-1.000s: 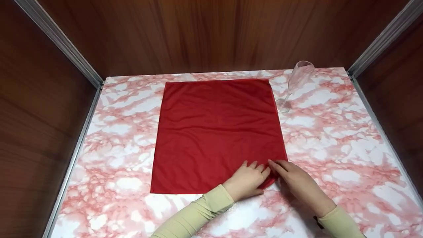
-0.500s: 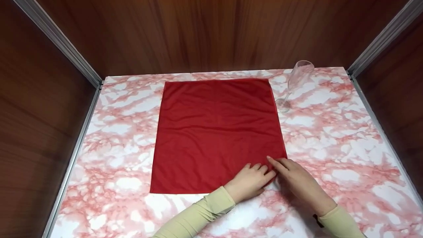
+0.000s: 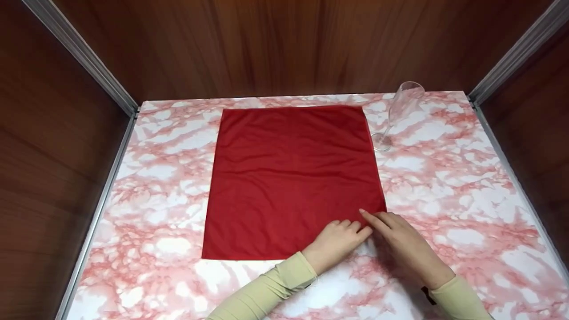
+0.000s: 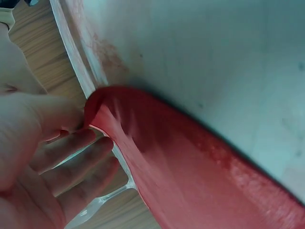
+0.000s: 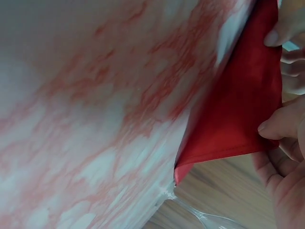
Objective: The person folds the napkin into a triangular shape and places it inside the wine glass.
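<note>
A square red cloth lies spread on the table, with its near right corner lifted and folded over. At that folded edge my left hand pinches the fabric between thumb and fingers. Close beside it, my right hand pinches the corner, its index finger extended over the cloth. In the right wrist view, the right thumb presses on the raised red flap, with the left thumb farther along the same edge. The left wrist view shows the cloth's rolled edge at the left fingers.
A clear champagne flute stands at the back right, its foot close to the cloth's right edge. Wood-grain panels enclose the back and sides. The table has a pink-and-white marbled surface.
My left hand has shifted slightly right toward the right hand, and its fingers have curled more. The right index finger has lifted a little. The cloth's folded corner is now mostly hidden behind the hands.
</note>
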A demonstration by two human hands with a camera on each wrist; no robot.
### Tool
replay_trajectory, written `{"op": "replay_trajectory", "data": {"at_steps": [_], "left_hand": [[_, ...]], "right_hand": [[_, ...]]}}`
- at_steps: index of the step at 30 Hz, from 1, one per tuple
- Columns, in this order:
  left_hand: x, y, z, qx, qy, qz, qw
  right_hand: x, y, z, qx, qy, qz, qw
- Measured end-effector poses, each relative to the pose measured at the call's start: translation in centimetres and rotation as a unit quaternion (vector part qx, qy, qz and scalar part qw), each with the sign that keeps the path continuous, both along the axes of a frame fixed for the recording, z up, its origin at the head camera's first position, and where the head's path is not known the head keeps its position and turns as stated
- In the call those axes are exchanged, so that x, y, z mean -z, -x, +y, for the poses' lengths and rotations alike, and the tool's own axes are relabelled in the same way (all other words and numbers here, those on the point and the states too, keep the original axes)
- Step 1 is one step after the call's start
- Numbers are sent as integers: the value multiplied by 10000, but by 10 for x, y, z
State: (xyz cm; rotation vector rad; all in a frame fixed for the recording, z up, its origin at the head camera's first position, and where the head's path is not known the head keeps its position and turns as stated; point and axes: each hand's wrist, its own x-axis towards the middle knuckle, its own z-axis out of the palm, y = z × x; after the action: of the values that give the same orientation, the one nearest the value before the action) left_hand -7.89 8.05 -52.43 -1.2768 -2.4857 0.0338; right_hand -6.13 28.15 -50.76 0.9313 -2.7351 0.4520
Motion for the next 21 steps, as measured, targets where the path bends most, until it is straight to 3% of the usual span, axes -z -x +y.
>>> {"op": "replay_trajectory", "data": {"at_steps": [15,21], "left_hand": [[-5,4,-6,71,-410,227,9989],[-5,7,-7,150,-466,233,9985]], "right_hand": [[-5,8,1,-193,379,281,9987],[-5,13,3,-205,819,-68,9964]]}}
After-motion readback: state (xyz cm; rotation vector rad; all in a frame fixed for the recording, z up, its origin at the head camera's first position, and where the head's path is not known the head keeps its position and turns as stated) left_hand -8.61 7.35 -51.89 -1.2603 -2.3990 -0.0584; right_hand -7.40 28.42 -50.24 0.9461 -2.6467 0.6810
